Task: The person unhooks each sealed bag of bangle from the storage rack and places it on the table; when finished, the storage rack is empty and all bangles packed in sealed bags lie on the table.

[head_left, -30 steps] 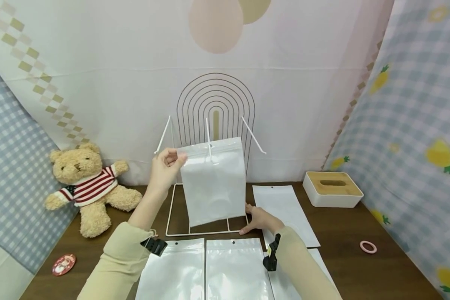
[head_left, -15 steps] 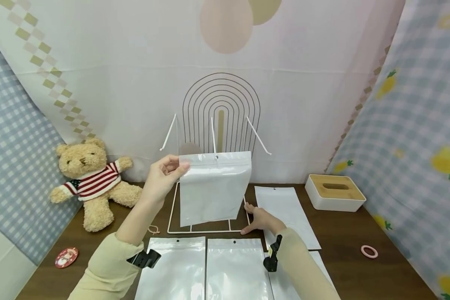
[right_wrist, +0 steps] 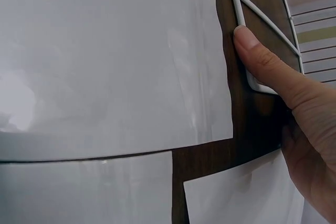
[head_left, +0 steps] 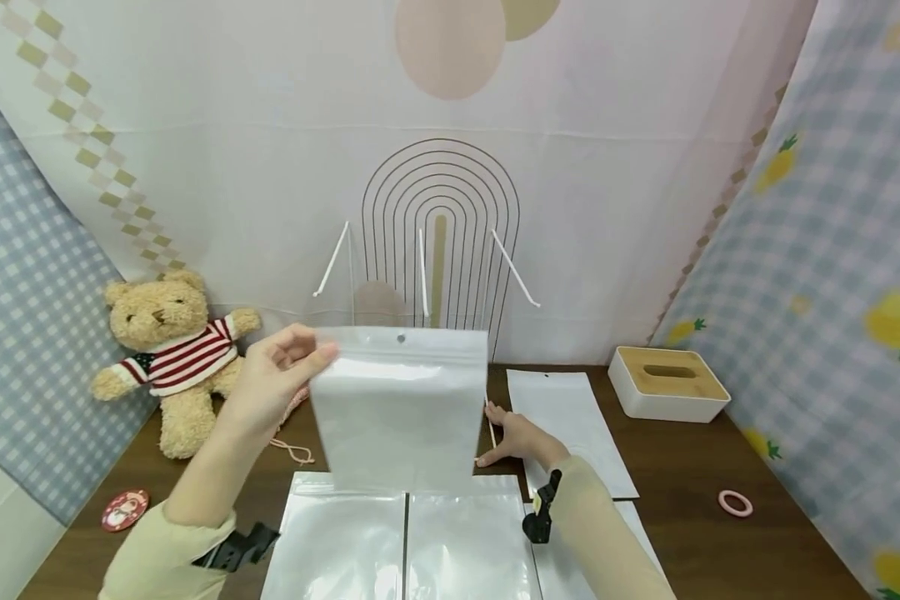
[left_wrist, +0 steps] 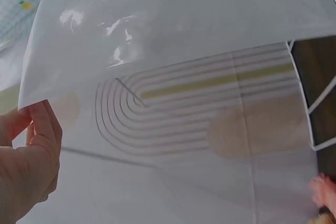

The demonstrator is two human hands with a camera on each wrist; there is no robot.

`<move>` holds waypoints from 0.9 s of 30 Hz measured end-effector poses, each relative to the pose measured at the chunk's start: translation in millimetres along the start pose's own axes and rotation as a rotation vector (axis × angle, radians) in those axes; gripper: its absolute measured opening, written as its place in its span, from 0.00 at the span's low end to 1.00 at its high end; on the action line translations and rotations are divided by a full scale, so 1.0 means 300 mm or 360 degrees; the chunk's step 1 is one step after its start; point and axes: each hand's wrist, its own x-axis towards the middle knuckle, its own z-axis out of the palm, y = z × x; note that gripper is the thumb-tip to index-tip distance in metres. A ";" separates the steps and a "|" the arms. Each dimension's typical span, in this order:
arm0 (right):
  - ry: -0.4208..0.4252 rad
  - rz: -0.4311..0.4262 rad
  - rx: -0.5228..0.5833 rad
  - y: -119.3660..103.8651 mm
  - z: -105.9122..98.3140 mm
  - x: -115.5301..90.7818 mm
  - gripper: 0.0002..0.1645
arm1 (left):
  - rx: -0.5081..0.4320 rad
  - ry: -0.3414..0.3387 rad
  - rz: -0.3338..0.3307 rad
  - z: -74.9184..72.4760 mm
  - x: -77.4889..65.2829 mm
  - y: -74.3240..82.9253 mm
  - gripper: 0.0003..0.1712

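My left hand (head_left: pixel 273 379) pinches a white zip-lock bag (head_left: pixel 401 408) at its upper left corner. The bag hangs in front of the white wire display rack, apart from its hooks, and a small round hole shows in its top strip. It hides most of the rack's base. My right hand (head_left: pixel 521 437) holds the right front corner of the rack's base (right_wrist: pixel 242 14), thumb on the front bar in the right wrist view. Above the bag, the rack's middle hook (head_left: pixel 423 275) carries nothing, like the hooks on either side.
Several white bags lie flat on the dark wooden table, such as the front left bag (head_left: pixel 345 542) and the right rear bag (head_left: pixel 570 425). A teddy bear (head_left: pixel 161 350) sits at left, a tissue box (head_left: pixel 667 383) at right. A pink ring (head_left: pixel 735 503) and a round red piece (head_left: pixel 125 510) lie outward.
The bag has come off the middle hook and moved down and left toward me, in my left hand. My right hand stays on the rack's base.
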 end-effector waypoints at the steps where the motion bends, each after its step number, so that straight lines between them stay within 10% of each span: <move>1: -0.0014 0.0006 -0.0001 -0.004 0.005 0.000 0.60 | 0.0027 -0.0011 -0.0006 -0.026 -0.018 -0.003 0.08; 8: 0.0000 0.0005 -0.0041 -0.008 0.009 0.004 0.63 | 0.0276 -0.0031 -0.0101 -0.247 -0.143 -0.038 0.11; 19: 0.0010 0.0035 -0.0047 0.026 -0.032 -0.010 0.63 | 0.0075 -0.0069 -0.0180 -0.538 -0.306 -0.094 0.17; 27: 0.0034 0.0046 -0.0041 0.036 -0.035 -0.003 0.63 | 0.0642 -0.0234 -0.0596 -0.731 -0.302 -0.158 0.10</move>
